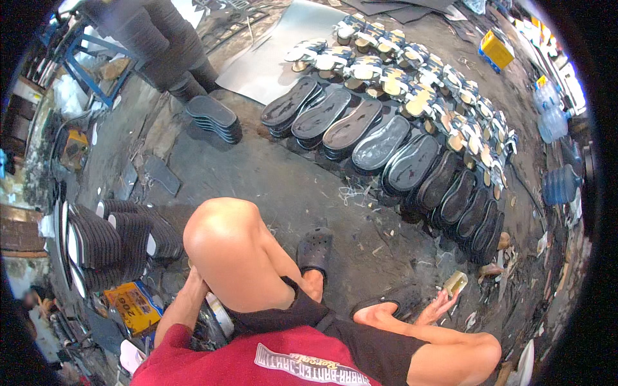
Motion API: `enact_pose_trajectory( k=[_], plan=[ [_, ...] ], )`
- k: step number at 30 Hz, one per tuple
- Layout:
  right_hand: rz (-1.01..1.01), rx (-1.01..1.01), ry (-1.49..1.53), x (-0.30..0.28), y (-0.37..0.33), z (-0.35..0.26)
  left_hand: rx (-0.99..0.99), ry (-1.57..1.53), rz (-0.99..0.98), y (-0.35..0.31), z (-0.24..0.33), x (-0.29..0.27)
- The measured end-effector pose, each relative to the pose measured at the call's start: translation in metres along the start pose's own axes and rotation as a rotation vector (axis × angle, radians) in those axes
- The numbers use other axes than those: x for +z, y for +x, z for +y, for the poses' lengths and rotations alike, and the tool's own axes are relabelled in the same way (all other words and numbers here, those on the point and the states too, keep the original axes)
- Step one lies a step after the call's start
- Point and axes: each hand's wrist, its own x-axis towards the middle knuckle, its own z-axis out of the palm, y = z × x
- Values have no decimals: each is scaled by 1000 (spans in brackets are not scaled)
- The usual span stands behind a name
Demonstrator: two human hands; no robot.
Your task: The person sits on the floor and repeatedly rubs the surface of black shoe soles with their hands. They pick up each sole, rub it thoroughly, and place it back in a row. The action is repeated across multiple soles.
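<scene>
While the right hand (439, 307) closes its fingers around the lower end of a small pale-yellow, open-topped container (456, 284), the left hand is hidden behind the bent left knee (219, 228) — only its forearm (180, 301) shows, so I cannot tell whether it is spread, pressed together or pinching anything. The container is tilted above the floor, just beyond a black rubber clog (400, 300) on the right foot; a matching clog (315, 252) is on the left foot. Further out, thick dark shoe soles (378, 145), some with a wet-looking gloss, stand in short stacks along a curving row. Behind them sit several rows of sandal uppers in white, navy and tan (418, 100), near a broad pale-grey sheet (270, 61) on the floor. To the left, a small stack of grey-black soles (212, 116) stands before taller dark stacks (151, 42), and nearer the knee are packed black soles with white faces (96, 244) — beside them lies a yellow-orange printed carton (133, 307). Clear bluish plastic jugs (559, 186) stand at far right.
</scene>
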Motion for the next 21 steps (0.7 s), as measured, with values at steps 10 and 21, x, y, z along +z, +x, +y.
enact_pose_trajectory(
  k=[10,21],
  plan=[
    [36,16,-175,3,-4,4,-68,-9,33,55,6,11],
    [47,7,-254,8,1,1,243,-578,48,144,331,93]
  ],
)
